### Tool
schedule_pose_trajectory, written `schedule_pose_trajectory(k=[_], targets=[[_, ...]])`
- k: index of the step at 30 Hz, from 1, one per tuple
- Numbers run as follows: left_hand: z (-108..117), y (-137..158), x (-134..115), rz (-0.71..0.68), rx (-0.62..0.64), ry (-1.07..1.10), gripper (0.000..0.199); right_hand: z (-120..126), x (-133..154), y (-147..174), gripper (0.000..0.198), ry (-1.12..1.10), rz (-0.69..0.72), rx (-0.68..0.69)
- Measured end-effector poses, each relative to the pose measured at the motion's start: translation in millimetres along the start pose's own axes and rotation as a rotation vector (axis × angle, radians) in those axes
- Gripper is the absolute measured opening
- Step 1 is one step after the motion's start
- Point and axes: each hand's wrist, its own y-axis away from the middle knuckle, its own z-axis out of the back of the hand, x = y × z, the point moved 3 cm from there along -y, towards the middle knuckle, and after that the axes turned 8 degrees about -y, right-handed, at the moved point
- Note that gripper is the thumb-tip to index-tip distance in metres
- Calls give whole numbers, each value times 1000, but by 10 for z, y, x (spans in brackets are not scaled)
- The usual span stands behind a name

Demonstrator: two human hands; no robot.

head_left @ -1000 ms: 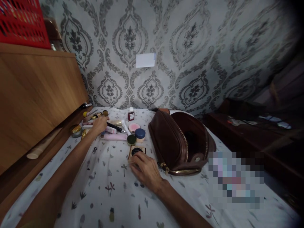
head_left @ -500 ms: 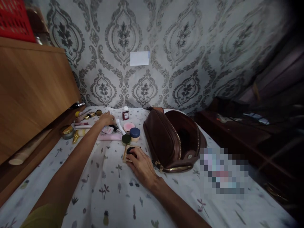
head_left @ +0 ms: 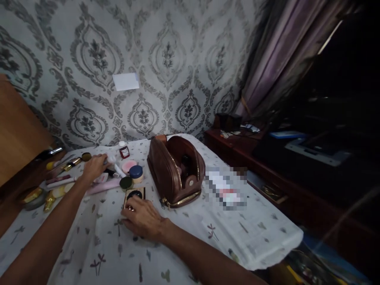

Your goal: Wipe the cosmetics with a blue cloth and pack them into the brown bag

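My left hand (head_left: 95,168) reaches in among the cosmetics on the patterned cloth, fingers bent together near a white stick-like item (head_left: 118,168); what they hold is hidden. A pink tube (head_left: 103,186) lies just below it. My right hand (head_left: 145,218) has curled fingers on the near edge of a square tan case with a round black middle (head_left: 135,194). Behind that case are a dark green-lidded jar (head_left: 126,183), a blue-lidded jar (head_left: 136,173) and a pink round compact (head_left: 129,165). A brown cosmetic bag (head_left: 166,174) stands unzipped to the right, with dark items inside.
A small white-capped bottle of dark red liquid (head_left: 124,150) stands near the wall. More tubes and a gold-lidded jar (head_left: 32,196) lie at the left by a wooden cabinet (head_left: 20,130). Right of the bag lies a blurred-out item (head_left: 227,190). A dark red desk (head_left: 228,146) adjoins the cloth.
The view has swung right, so everything sits further left. My right hand's fingers have slid from the case's black middle to its near edge. My left hand stays among the cosmetics.
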Motion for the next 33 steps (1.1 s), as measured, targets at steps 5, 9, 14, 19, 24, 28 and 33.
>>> schedule_pose_trajectory(k=[5, 9, 14, 19, 24, 28, 33], targets=[[201, 287, 81, 72, -347, 204, 35, 34, -24, 6, 17, -53, -14, -8], [423, 764, 35, -75, -582, 327, 35, 29, -80, 19, 14, -283, -91, -119], [579, 1441, -221, -260, -580, 203, 29, -89, -140, 24, 48, -703, -217, -271], [436, 1926, -424, -345, -585, 86, 25, -172, -98, 19, 38, -711, -187, -238], [264, 2198, -458, -478, -524, -75, 25, -148, -21, 16, 19, -483, -114, -132], [291, 2204, -432, -594, -388, -158, 30, -138, 43, 29, 13, -298, -57, -74], [278, 1919, -228, -643, -276, -231, 30, -168, 62, 52, 15, -127, -54, -25]])
